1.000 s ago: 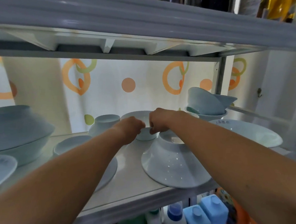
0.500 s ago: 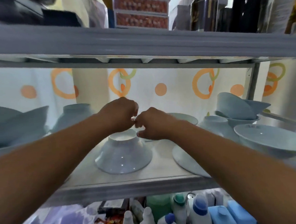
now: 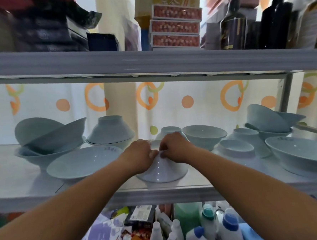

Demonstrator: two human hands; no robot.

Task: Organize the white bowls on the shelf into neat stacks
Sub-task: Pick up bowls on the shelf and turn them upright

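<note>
Near the front edge of the middle shelf [image 3: 158,195], an inverted bowl [image 3: 163,172] sits rim-down, and both hands meet on its raised foot. The left hand [image 3: 137,156] and right hand [image 3: 174,146] have their fingers curled in tight, pinching the narrow foot ring from either side. The fingertips are mostly hidden behind the knuckles.

That grip is the main risk, I judge. A glazed foot gives little to hold, so a bowl lifted by it alone could slip and drop onto the shelf edge, or past it onto the bottles [image 3: 207,226] below.

Turning it upright here also needs room. A wide bowl [image 3: 82,165] stands just beside it on the left, and a small bowl [image 3: 170,131] and a deeper bowl [image 3: 205,135] sit close behind the hands, so a swung rim may knock them.

Farther out, a tilted pile [image 3: 49,137] at the left and a second leaning pile [image 3: 269,121] at the right rest loosely. A jolt to the shelf could set them sliding.
</note>
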